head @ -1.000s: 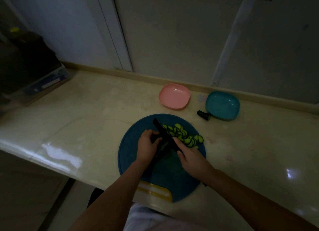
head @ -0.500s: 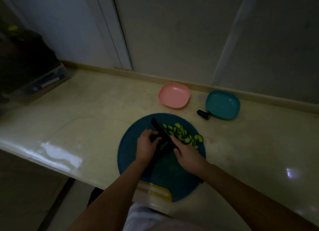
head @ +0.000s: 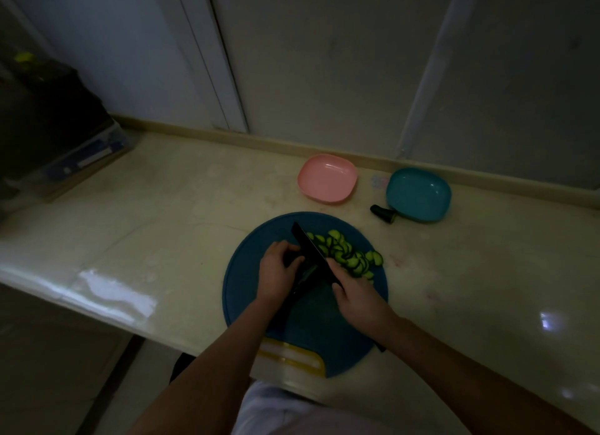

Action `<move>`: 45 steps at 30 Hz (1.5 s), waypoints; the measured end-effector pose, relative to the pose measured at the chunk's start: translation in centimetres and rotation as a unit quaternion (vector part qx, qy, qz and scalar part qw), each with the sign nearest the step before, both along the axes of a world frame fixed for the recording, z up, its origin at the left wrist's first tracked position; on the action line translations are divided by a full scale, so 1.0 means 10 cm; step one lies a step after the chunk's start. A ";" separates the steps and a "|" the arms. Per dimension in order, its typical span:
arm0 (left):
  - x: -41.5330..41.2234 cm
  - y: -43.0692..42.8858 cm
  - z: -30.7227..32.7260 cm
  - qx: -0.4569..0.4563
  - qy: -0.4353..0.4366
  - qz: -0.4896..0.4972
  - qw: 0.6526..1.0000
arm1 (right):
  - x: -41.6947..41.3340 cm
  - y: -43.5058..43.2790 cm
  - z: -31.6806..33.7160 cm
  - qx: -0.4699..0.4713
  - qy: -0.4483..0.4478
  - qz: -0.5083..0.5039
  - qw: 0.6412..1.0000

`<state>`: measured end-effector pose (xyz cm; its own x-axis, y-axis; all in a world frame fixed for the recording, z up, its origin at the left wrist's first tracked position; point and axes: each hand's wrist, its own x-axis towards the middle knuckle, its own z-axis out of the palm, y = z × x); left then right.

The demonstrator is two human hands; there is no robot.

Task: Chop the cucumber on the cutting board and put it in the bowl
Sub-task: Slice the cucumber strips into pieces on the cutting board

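Cucumber [head: 300, 280] lies dark on the cutting board [head: 246, 272] under the left hand [head: 276, 272], which clasps it; right hand [head: 357, 296] grips the knife [head: 310, 247], slices [head: 349, 256] beyond.

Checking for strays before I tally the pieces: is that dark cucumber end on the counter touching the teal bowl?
Cannot tell. In the head view the cucumber end lies right at the teal bowl's near-left rim; the dim light hides any gap or contact.

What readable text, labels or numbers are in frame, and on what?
None legible.
Box at the counter's far left: a blue and white label, too dark and blurred to read.
Cutting board, pink bowl, teal bowl, knife: no print visible.
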<state>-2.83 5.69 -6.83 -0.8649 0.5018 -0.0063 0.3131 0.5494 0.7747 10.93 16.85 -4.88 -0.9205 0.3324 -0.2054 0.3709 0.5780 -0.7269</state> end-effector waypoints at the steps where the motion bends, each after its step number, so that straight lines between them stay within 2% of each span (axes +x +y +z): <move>1: 0.00 0.00 0.00 -0.001 -0.003 0.002 1.000 | 0.01 0.00 -0.01 -0.002 0.001 0.001 1.000; 13: 0.00 -0.01 -0.02 0.015 -0.026 0.022 0.999 | 0.05 0.04 0.03 0.013 0.011 0.020 1.000; 30: -0.01 -0.01 -0.04 0.020 -0.029 0.020 0.999 | 0.04 0.08 0.13 -0.014 0.029 0.035 0.999; 45: 0.00 -0.01 -0.02 0.020 -0.012 0.017 1.000 | -0.16 0.02 0.12 -0.004 -0.017 0.042 0.999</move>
<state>-2.87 5.59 -7.07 -0.8817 0.4717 -0.0088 0.2746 0.5284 0.8034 9.36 17.09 -3.69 -0.9375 0.2531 -0.2389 0.3459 0.6025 -0.7193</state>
